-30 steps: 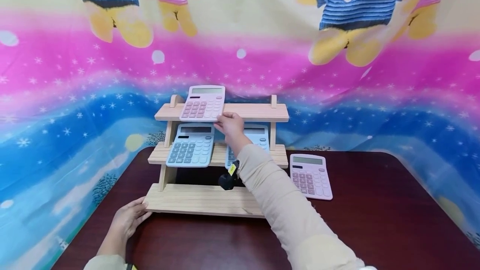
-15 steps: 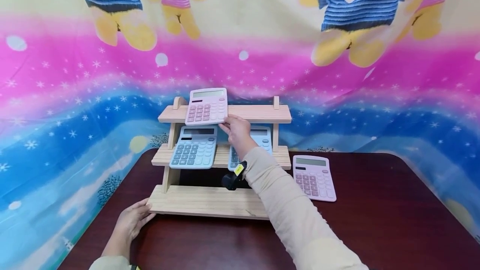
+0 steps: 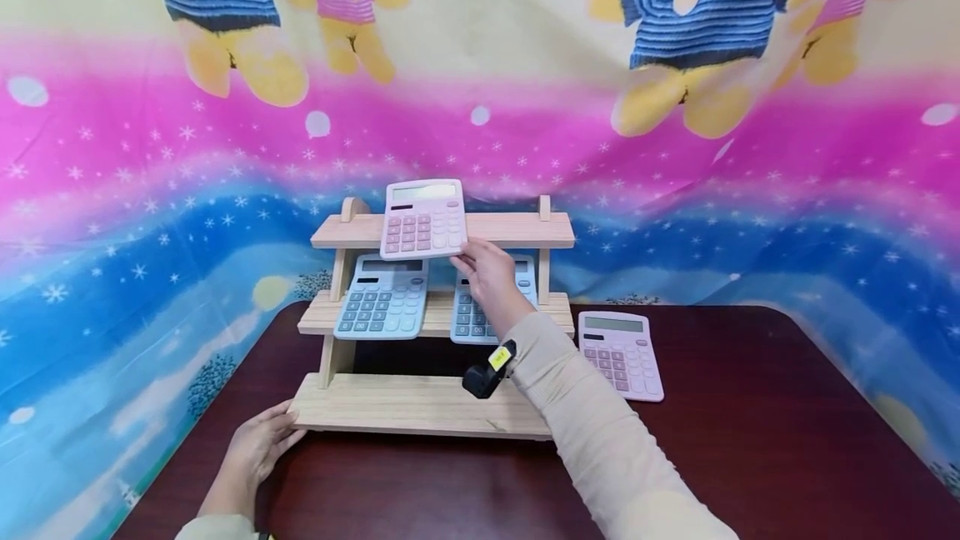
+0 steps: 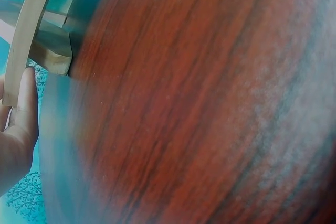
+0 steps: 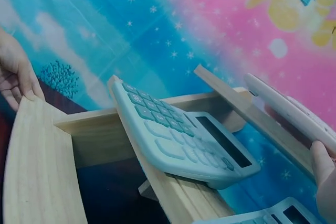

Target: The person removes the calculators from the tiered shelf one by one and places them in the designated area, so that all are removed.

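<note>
My right hand (image 3: 491, 277) pinches the lower right corner of a pink calculator (image 3: 424, 219), which overlaps the top shelf of a three-tier wooden display rack (image 3: 420, 402). The right wrist view shows this pink calculator (image 5: 291, 111) tilted, with a gap between it and the top board. On the middle shelf two blue calculators lean back: the left one (image 3: 382, 298) in plain sight, the right one (image 3: 468, 319) partly behind my right hand. My left hand (image 3: 258, 444) grips the left end of the bottom shelf, its thumb (image 4: 27, 95) against the board in the left wrist view.
Another pink calculator (image 3: 621, 357) lies on the dark red-brown table (image 3: 750, 440), right of the rack and partly behind my right sleeve. Small upright wooden stops (image 3: 545, 207) rise behind the top shelf. A printed cloth backdrop (image 3: 480, 140) hangs behind the table.
My right hand has brought the pink calculator rightward along the top shelf and a little toward me. The left hand keeps its grip on the bottom shelf.
</note>
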Available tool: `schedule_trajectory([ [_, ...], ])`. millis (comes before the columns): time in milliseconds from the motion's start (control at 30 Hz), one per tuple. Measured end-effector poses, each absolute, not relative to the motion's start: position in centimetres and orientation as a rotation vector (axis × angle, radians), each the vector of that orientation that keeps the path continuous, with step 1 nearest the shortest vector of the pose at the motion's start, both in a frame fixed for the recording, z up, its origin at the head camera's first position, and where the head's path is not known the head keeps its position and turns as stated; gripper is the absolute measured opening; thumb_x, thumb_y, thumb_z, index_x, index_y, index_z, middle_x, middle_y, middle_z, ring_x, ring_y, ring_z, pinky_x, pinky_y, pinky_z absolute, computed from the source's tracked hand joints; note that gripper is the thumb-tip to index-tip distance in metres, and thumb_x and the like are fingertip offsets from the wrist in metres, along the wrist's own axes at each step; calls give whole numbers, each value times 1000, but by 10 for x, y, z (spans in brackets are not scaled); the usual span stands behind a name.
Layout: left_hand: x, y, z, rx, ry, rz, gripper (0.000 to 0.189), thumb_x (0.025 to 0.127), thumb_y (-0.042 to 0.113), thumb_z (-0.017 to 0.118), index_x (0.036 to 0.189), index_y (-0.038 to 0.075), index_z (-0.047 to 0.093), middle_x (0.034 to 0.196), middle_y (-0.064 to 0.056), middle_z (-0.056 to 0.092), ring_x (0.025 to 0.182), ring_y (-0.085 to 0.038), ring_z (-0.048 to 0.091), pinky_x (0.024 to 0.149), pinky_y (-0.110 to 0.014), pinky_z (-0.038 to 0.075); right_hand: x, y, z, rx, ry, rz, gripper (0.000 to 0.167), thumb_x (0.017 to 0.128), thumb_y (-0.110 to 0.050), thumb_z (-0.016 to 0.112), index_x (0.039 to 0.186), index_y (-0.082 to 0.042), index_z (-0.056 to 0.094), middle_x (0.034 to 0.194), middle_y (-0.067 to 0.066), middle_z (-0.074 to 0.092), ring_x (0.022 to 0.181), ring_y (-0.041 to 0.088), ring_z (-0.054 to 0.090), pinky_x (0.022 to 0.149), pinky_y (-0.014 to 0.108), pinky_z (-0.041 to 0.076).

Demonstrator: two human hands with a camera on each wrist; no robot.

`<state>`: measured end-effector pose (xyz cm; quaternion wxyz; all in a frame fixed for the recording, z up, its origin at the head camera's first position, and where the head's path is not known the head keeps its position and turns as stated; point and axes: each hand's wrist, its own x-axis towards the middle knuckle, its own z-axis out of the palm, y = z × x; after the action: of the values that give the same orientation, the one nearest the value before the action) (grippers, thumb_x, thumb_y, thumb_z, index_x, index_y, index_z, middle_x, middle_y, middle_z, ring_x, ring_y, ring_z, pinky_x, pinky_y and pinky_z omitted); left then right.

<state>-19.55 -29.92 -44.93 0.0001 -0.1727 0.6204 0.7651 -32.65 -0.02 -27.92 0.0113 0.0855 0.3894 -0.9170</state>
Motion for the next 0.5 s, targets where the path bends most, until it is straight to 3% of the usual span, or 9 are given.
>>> schedule_trajectory([
  [300,-195,-304,-448,-578,1983,2376,63,83,5,55,133,-9,19,106,-17,51,73,-6,57,75,-27,48,-305,9,-277,184,1181,-2826,30,81,11,49,110,6,54,106,20,53,94,25,55,72,25,49],
  [500,-195,-298,-447,-595,1980,2360,62,83,5,56,133,-8,20,124,-29,34,74,-6,56,76,-28,48,-288,25,-272,144,1162,-2842,31,82,9,49,113,7,51,109,21,50,97,26,54,74,25,49],
])
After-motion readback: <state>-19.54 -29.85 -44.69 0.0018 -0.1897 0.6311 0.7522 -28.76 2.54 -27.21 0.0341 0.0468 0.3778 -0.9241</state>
